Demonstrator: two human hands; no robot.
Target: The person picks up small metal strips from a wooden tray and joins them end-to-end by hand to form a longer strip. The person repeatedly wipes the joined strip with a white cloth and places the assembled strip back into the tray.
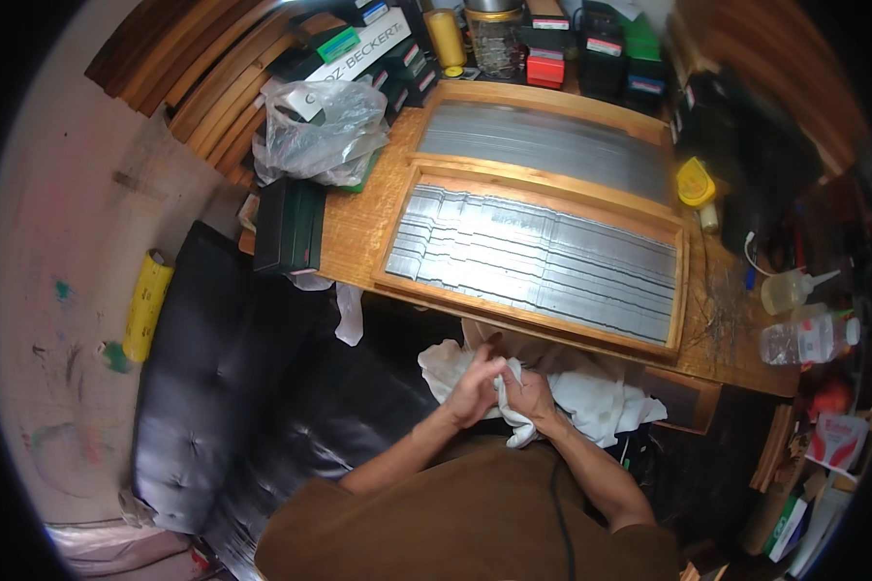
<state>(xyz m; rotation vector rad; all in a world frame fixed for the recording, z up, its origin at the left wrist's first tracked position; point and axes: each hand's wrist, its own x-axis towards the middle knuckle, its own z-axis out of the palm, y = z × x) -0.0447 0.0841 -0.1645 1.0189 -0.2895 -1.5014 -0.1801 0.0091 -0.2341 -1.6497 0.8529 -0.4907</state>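
A crumpled white cloth (601,395) hangs in front of me, below the near edge of the wooden table. My left hand (472,393) is closed on one part of it, its fingers partly hidden in the folds. Close beside it, my right hand (530,395) grips a bunched part, and a twisted end drops below both hands. On the table just beyond lies a shallow wooden tray (683,290) holding rows of thin shiny metal pieces (523,254). Another wooden frame (543,95) with similar grey metal pieces sits behind it.
A clear plastic bag (325,131) and a dark box (291,225) stand at the table's left. Toward the right are a yellow tape measure (695,182), a squeeze bottle (790,289) and a clear bottle (806,341). A black padded seat (291,378) lies at left, with small boxes along the back.
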